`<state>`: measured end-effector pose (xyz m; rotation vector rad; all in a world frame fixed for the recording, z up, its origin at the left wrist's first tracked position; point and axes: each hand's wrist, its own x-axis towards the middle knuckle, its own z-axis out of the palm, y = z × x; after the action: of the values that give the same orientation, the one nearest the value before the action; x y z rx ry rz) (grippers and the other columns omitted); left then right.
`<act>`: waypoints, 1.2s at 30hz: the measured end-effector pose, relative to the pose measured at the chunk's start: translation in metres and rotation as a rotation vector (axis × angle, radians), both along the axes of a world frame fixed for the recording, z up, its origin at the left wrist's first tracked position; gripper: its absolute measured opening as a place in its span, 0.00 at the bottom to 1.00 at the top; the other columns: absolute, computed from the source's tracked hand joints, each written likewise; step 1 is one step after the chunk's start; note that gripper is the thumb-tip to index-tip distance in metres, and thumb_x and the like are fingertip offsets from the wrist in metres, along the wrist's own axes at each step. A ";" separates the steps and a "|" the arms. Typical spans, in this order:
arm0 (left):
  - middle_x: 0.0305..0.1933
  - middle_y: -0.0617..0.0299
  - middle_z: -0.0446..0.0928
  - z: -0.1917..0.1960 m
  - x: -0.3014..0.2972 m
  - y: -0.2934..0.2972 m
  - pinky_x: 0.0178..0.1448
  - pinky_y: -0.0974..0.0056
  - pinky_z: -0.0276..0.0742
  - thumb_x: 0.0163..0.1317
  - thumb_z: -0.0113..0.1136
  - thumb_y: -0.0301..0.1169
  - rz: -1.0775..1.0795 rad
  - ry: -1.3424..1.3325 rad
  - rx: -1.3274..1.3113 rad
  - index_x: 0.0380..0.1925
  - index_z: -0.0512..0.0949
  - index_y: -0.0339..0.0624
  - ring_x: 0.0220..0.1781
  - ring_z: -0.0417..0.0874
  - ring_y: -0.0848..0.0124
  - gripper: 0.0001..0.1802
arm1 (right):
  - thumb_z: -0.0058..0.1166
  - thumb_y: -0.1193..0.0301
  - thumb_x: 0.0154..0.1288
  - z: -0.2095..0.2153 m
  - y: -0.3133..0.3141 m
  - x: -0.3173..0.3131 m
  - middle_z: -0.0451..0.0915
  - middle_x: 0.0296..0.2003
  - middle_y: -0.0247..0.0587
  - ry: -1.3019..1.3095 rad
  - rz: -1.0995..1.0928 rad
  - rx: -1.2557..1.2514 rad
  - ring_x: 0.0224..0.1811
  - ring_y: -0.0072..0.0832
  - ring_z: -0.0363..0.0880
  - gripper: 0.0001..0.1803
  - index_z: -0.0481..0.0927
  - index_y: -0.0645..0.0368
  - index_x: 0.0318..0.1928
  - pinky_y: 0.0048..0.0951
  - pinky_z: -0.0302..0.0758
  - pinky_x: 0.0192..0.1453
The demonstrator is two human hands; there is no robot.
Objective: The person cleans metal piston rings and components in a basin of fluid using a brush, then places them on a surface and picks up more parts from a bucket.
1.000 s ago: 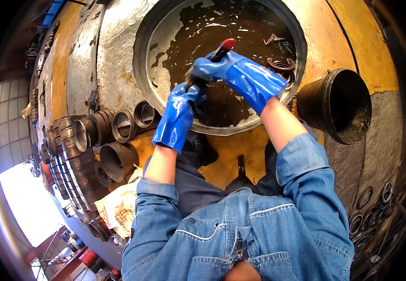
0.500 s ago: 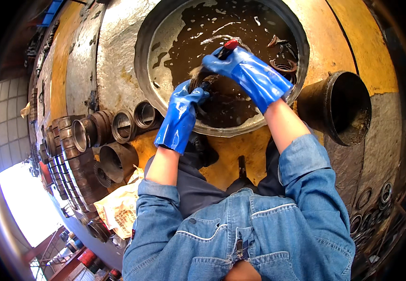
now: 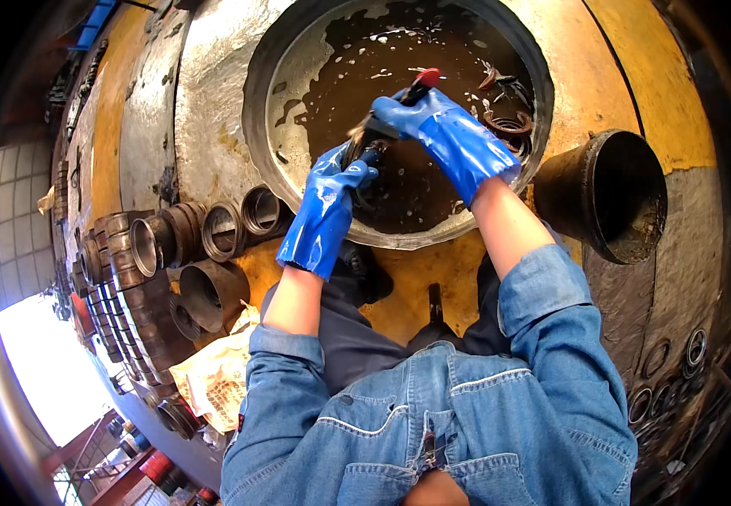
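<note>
Blue rubber gloves cover both hands, which meet over a wide round metal basin (image 3: 256, 110) filled with dark brown, oily liquid (image 3: 433, 177). The left hand (image 3: 332, 198) has its fingers wrapped shut around a small dark part (image 3: 364, 153), held just above the liquid, most likely so that drips fall back into the basin. The right hand (image 3: 441, 131) is clamped on a brush with a red handle (image 3: 423, 82), the red end poking up past the knuckles and the bristle end pressed to the part in the left hand. I judge the gloves are there to keep the greasy liquid off the skin, and the sleeves of the denim jacket (image 3: 433, 422) are pushed back from the forearms for the same reason.

At the far right side of the basin a few thin rings (image 3: 509, 110) lie half sunk in the liquid; I make out perhaps three, though the tangle is too murky for a sure count.

One large dark bucket (image 3: 606, 194) lies tipped on its side just right of the basin, its mouth facing the person. To the left, short metal sleeves (image 3: 222, 229) lie on their sides in a row; about four near the basin read clearly, with one bigger one (image 3: 209, 291) below them, and many more stacked further left, too crowded to count. A crumpled yellowish sack (image 3: 214, 379) lies near the person's left elbow. Several more rings (image 3: 686, 354) lie on the floor at the lower right.
</note>
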<state>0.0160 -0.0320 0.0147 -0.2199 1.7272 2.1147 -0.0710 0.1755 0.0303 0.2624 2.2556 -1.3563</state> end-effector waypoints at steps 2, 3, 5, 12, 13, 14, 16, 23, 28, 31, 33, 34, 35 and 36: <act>0.58 0.55 0.85 0.001 0.003 -0.005 0.58 0.66 0.80 0.70 0.62 0.28 0.011 -0.050 -0.028 0.65 0.76 0.32 0.49 0.84 0.71 0.24 | 0.58 0.47 0.59 0.001 0.014 0.011 0.88 0.42 0.55 0.061 -0.072 0.090 0.47 0.49 0.88 0.28 0.88 0.58 0.47 0.41 0.81 0.55; 0.58 0.54 0.85 0.006 0.002 -0.002 0.58 0.66 0.80 0.71 0.62 0.29 -0.004 -0.070 -0.031 0.65 0.76 0.31 0.48 0.85 0.71 0.24 | 0.58 0.49 0.61 -0.001 0.018 0.012 0.88 0.46 0.58 0.048 -0.064 0.163 0.51 0.52 0.87 0.28 0.88 0.61 0.48 0.42 0.81 0.57; 0.57 0.50 0.85 0.015 -0.002 0.006 0.53 0.67 0.82 0.71 0.62 0.31 0.004 -0.173 -0.042 0.64 0.75 0.30 0.44 0.86 0.70 0.25 | 0.61 0.51 0.61 -0.019 0.037 0.018 0.87 0.48 0.59 0.020 -0.055 0.155 0.54 0.52 0.87 0.28 0.87 0.64 0.50 0.43 0.80 0.61; 0.42 0.57 0.86 -0.007 -0.011 0.009 0.42 0.69 0.78 0.71 0.63 0.34 -0.077 -0.243 0.061 0.56 0.81 0.30 0.36 0.83 0.72 0.20 | 0.66 0.54 0.63 0.006 0.044 0.025 0.87 0.45 0.60 0.006 -0.054 0.305 0.49 0.51 0.88 0.25 0.87 0.65 0.48 0.45 0.80 0.56; 0.41 0.60 0.85 -0.001 -0.010 0.020 0.41 0.69 0.77 0.72 0.64 0.35 -0.110 -0.141 0.061 0.58 0.80 0.30 0.36 0.83 0.73 0.21 | 0.66 0.56 0.65 0.001 0.056 0.027 0.88 0.44 0.56 0.037 -0.165 0.074 0.46 0.43 0.88 0.24 0.86 0.66 0.49 0.44 0.80 0.55; 0.43 0.58 0.86 -0.011 -0.008 0.017 0.45 0.68 0.80 0.73 0.65 0.35 -0.059 -0.060 0.092 0.60 0.79 0.31 0.42 0.86 0.71 0.23 | 0.64 0.59 0.67 0.023 0.050 0.045 0.87 0.42 0.49 0.150 -0.294 -0.249 0.44 0.33 0.85 0.23 0.84 0.67 0.51 0.40 0.79 0.54; 0.48 0.55 0.87 -0.008 -0.005 0.033 0.52 0.64 0.82 0.70 0.67 0.30 -0.030 0.057 0.092 0.58 0.80 0.31 0.44 0.86 0.71 0.20 | 0.63 0.59 0.69 0.021 0.058 0.047 0.87 0.38 0.48 0.391 -0.393 -0.316 0.42 0.33 0.84 0.22 0.84 0.67 0.49 0.40 0.79 0.52; 0.47 0.50 0.86 -0.053 -0.017 -0.003 0.40 0.65 0.83 0.75 0.63 0.41 0.134 -0.301 0.280 0.56 0.78 0.34 0.37 0.86 0.68 0.21 | 0.63 0.51 0.60 0.017 0.055 0.032 0.87 0.33 0.49 0.325 -0.344 -0.096 0.36 0.40 0.86 0.24 0.86 0.63 0.39 0.43 0.80 0.46; 0.49 0.53 0.85 -0.011 0.008 -0.009 0.50 0.64 0.83 0.75 0.60 0.36 0.282 0.022 -0.017 0.55 0.80 0.36 0.45 0.85 0.68 0.16 | 0.59 0.58 0.69 0.028 -0.003 0.003 0.76 0.24 0.26 0.091 0.351 -0.342 0.27 0.16 0.70 0.18 0.81 0.59 0.30 0.26 0.72 0.33; 0.48 0.56 0.84 0.020 0.009 -0.006 0.54 0.62 0.83 0.74 0.59 0.31 0.140 -0.040 -0.050 0.57 0.77 0.34 0.48 0.85 0.67 0.16 | 0.59 0.60 0.70 0.025 -0.030 0.022 0.81 0.27 0.29 0.209 0.342 -0.304 0.29 0.17 0.75 0.15 0.84 0.58 0.33 0.28 0.75 0.33; 0.49 0.56 0.84 -0.010 0.000 -0.004 0.54 0.61 0.84 0.73 0.60 0.30 0.131 -0.039 0.001 0.57 0.78 0.34 0.49 0.85 0.67 0.16 | 0.59 0.57 0.68 -0.022 -0.013 -0.003 0.86 0.29 0.35 0.123 0.282 -0.214 0.31 0.20 0.80 0.17 0.86 0.59 0.35 0.30 0.78 0.38; 0.49 0.56 0.84 -0.015 0.002 -0.013 0.54 0.61 0.84 0.73 0.60 0.29 0.157 -0.051 0.009 0.57 0.78 0.34 0.49 0.86 0.67 0.16 | 0.58 0.54 0.67 -0.011 -0.029 -0.015 0.88 0.31 0.40 0.039 0.303 -0.209 0.32 0.24 0.83 0.20 0.88 0.60 0.37 0.32 0.81 0.42; 0.48 0.56 0.84 -0.020 0.008 -0.020 0.54 0.61 0.84 0.72 0.61 0.28 0.181 -0.073 -0.008 0.57 0.78 0.34 0.48 0.86 0.67 0.17 | 0.58 0.52 0.66 -0.001 -0.012 -0.005 0.88 0.30 0.40 -0.078 0.150 -0.074 0.32 0.25 0.84 0.22 0.88 0.60 0.36 0.34 0.79 0.42; 0.49 0.56 0.84 -0.019 0.010 -0.018 0.54 0.61 0.84 0.73 0.61 0.28 0.189 -0.078 0.015 0.59 0.77 0.32 0.48 0.86 0.67 0.17 | 0.57 0.50 0.66 0.007 0.000 0.010 0.86 0.28 0.39 0.044 0.043 -0.149 0.30 0.26 0.82 0.23 0.87 0.60 0.35 0.35 0.77 0.40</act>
<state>0.0256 -0.0501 -0.0038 -0.4717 1.7042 2.2177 -0.0609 0.1751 0.0370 0.1339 2.1695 -1.5116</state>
